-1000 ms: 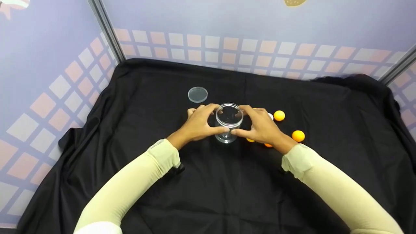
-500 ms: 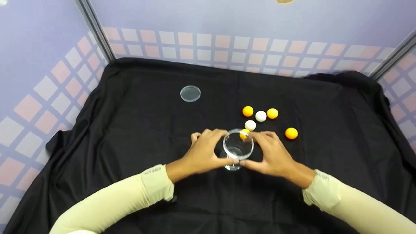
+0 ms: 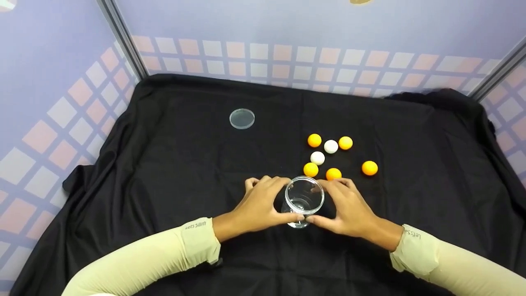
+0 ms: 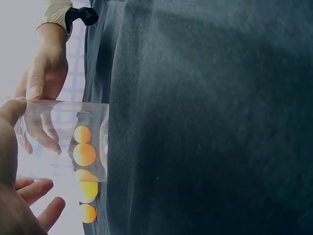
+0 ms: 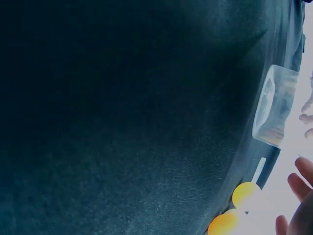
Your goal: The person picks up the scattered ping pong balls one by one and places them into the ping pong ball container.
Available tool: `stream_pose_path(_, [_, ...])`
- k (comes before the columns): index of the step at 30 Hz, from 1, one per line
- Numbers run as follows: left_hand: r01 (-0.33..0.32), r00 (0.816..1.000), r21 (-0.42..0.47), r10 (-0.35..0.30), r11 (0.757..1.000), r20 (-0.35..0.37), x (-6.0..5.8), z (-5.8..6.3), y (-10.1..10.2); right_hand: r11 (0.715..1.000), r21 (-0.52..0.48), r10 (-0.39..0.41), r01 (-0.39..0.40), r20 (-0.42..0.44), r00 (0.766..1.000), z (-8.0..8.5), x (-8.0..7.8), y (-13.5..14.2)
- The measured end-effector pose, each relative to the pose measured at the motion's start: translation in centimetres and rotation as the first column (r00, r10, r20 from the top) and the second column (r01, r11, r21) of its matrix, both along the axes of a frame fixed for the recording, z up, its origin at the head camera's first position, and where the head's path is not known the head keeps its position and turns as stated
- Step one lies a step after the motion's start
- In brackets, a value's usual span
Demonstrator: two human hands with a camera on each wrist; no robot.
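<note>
Gripping clear jar (image 3: 303, 201) between left hand (image 3: 263, 203) and right hand (image 3: 349, 207), with both thumbs nearly together on the near side and fingers around the walls. Positioned mid-cloth toward the person, just in front of the balls, upright, mouth up; cannot tell about contact between base and black cloth (image 3: 197, 156). To do well: hold level, press lightly and evenly from both sides (smooth walls, so probably slippery), seat base flat before loosening fingers. Mind the nearest balls, likely to roll if nudged. Jar apparently empty (orange visible through the wall in left wrist view, likely from beyond). Outside, loose on cloth: five orange balls (image 3: 370, 168) and two white balls (image 3: 317, 158). Clear disc (image 3: 242, 119), probably the lid, lying flat farther back, well apart from jar.
</note>
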State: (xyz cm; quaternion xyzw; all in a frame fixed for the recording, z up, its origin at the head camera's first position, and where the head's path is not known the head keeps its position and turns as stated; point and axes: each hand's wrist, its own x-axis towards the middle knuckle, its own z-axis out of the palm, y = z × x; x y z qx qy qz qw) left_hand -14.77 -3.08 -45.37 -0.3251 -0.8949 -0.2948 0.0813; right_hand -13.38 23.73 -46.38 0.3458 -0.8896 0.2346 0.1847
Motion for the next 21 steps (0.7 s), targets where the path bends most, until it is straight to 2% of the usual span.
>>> stream_pose_path(7, [0.000,1.000,-0.012,0.000,1.000,0.012,0.02,-0.19,0.02,1.000,0.001,0.006,-0.006,-0.017,1.000,-0.31,-0.05,0.08])
stream_pose_path(21, [0.006,1.000,-0.023,-0.006,1.000,0.011,-0.03,-0.08,-0.05,1.000,0.006,-0.001,0.001,0.010,1.000,0.00,0.00,0.09])
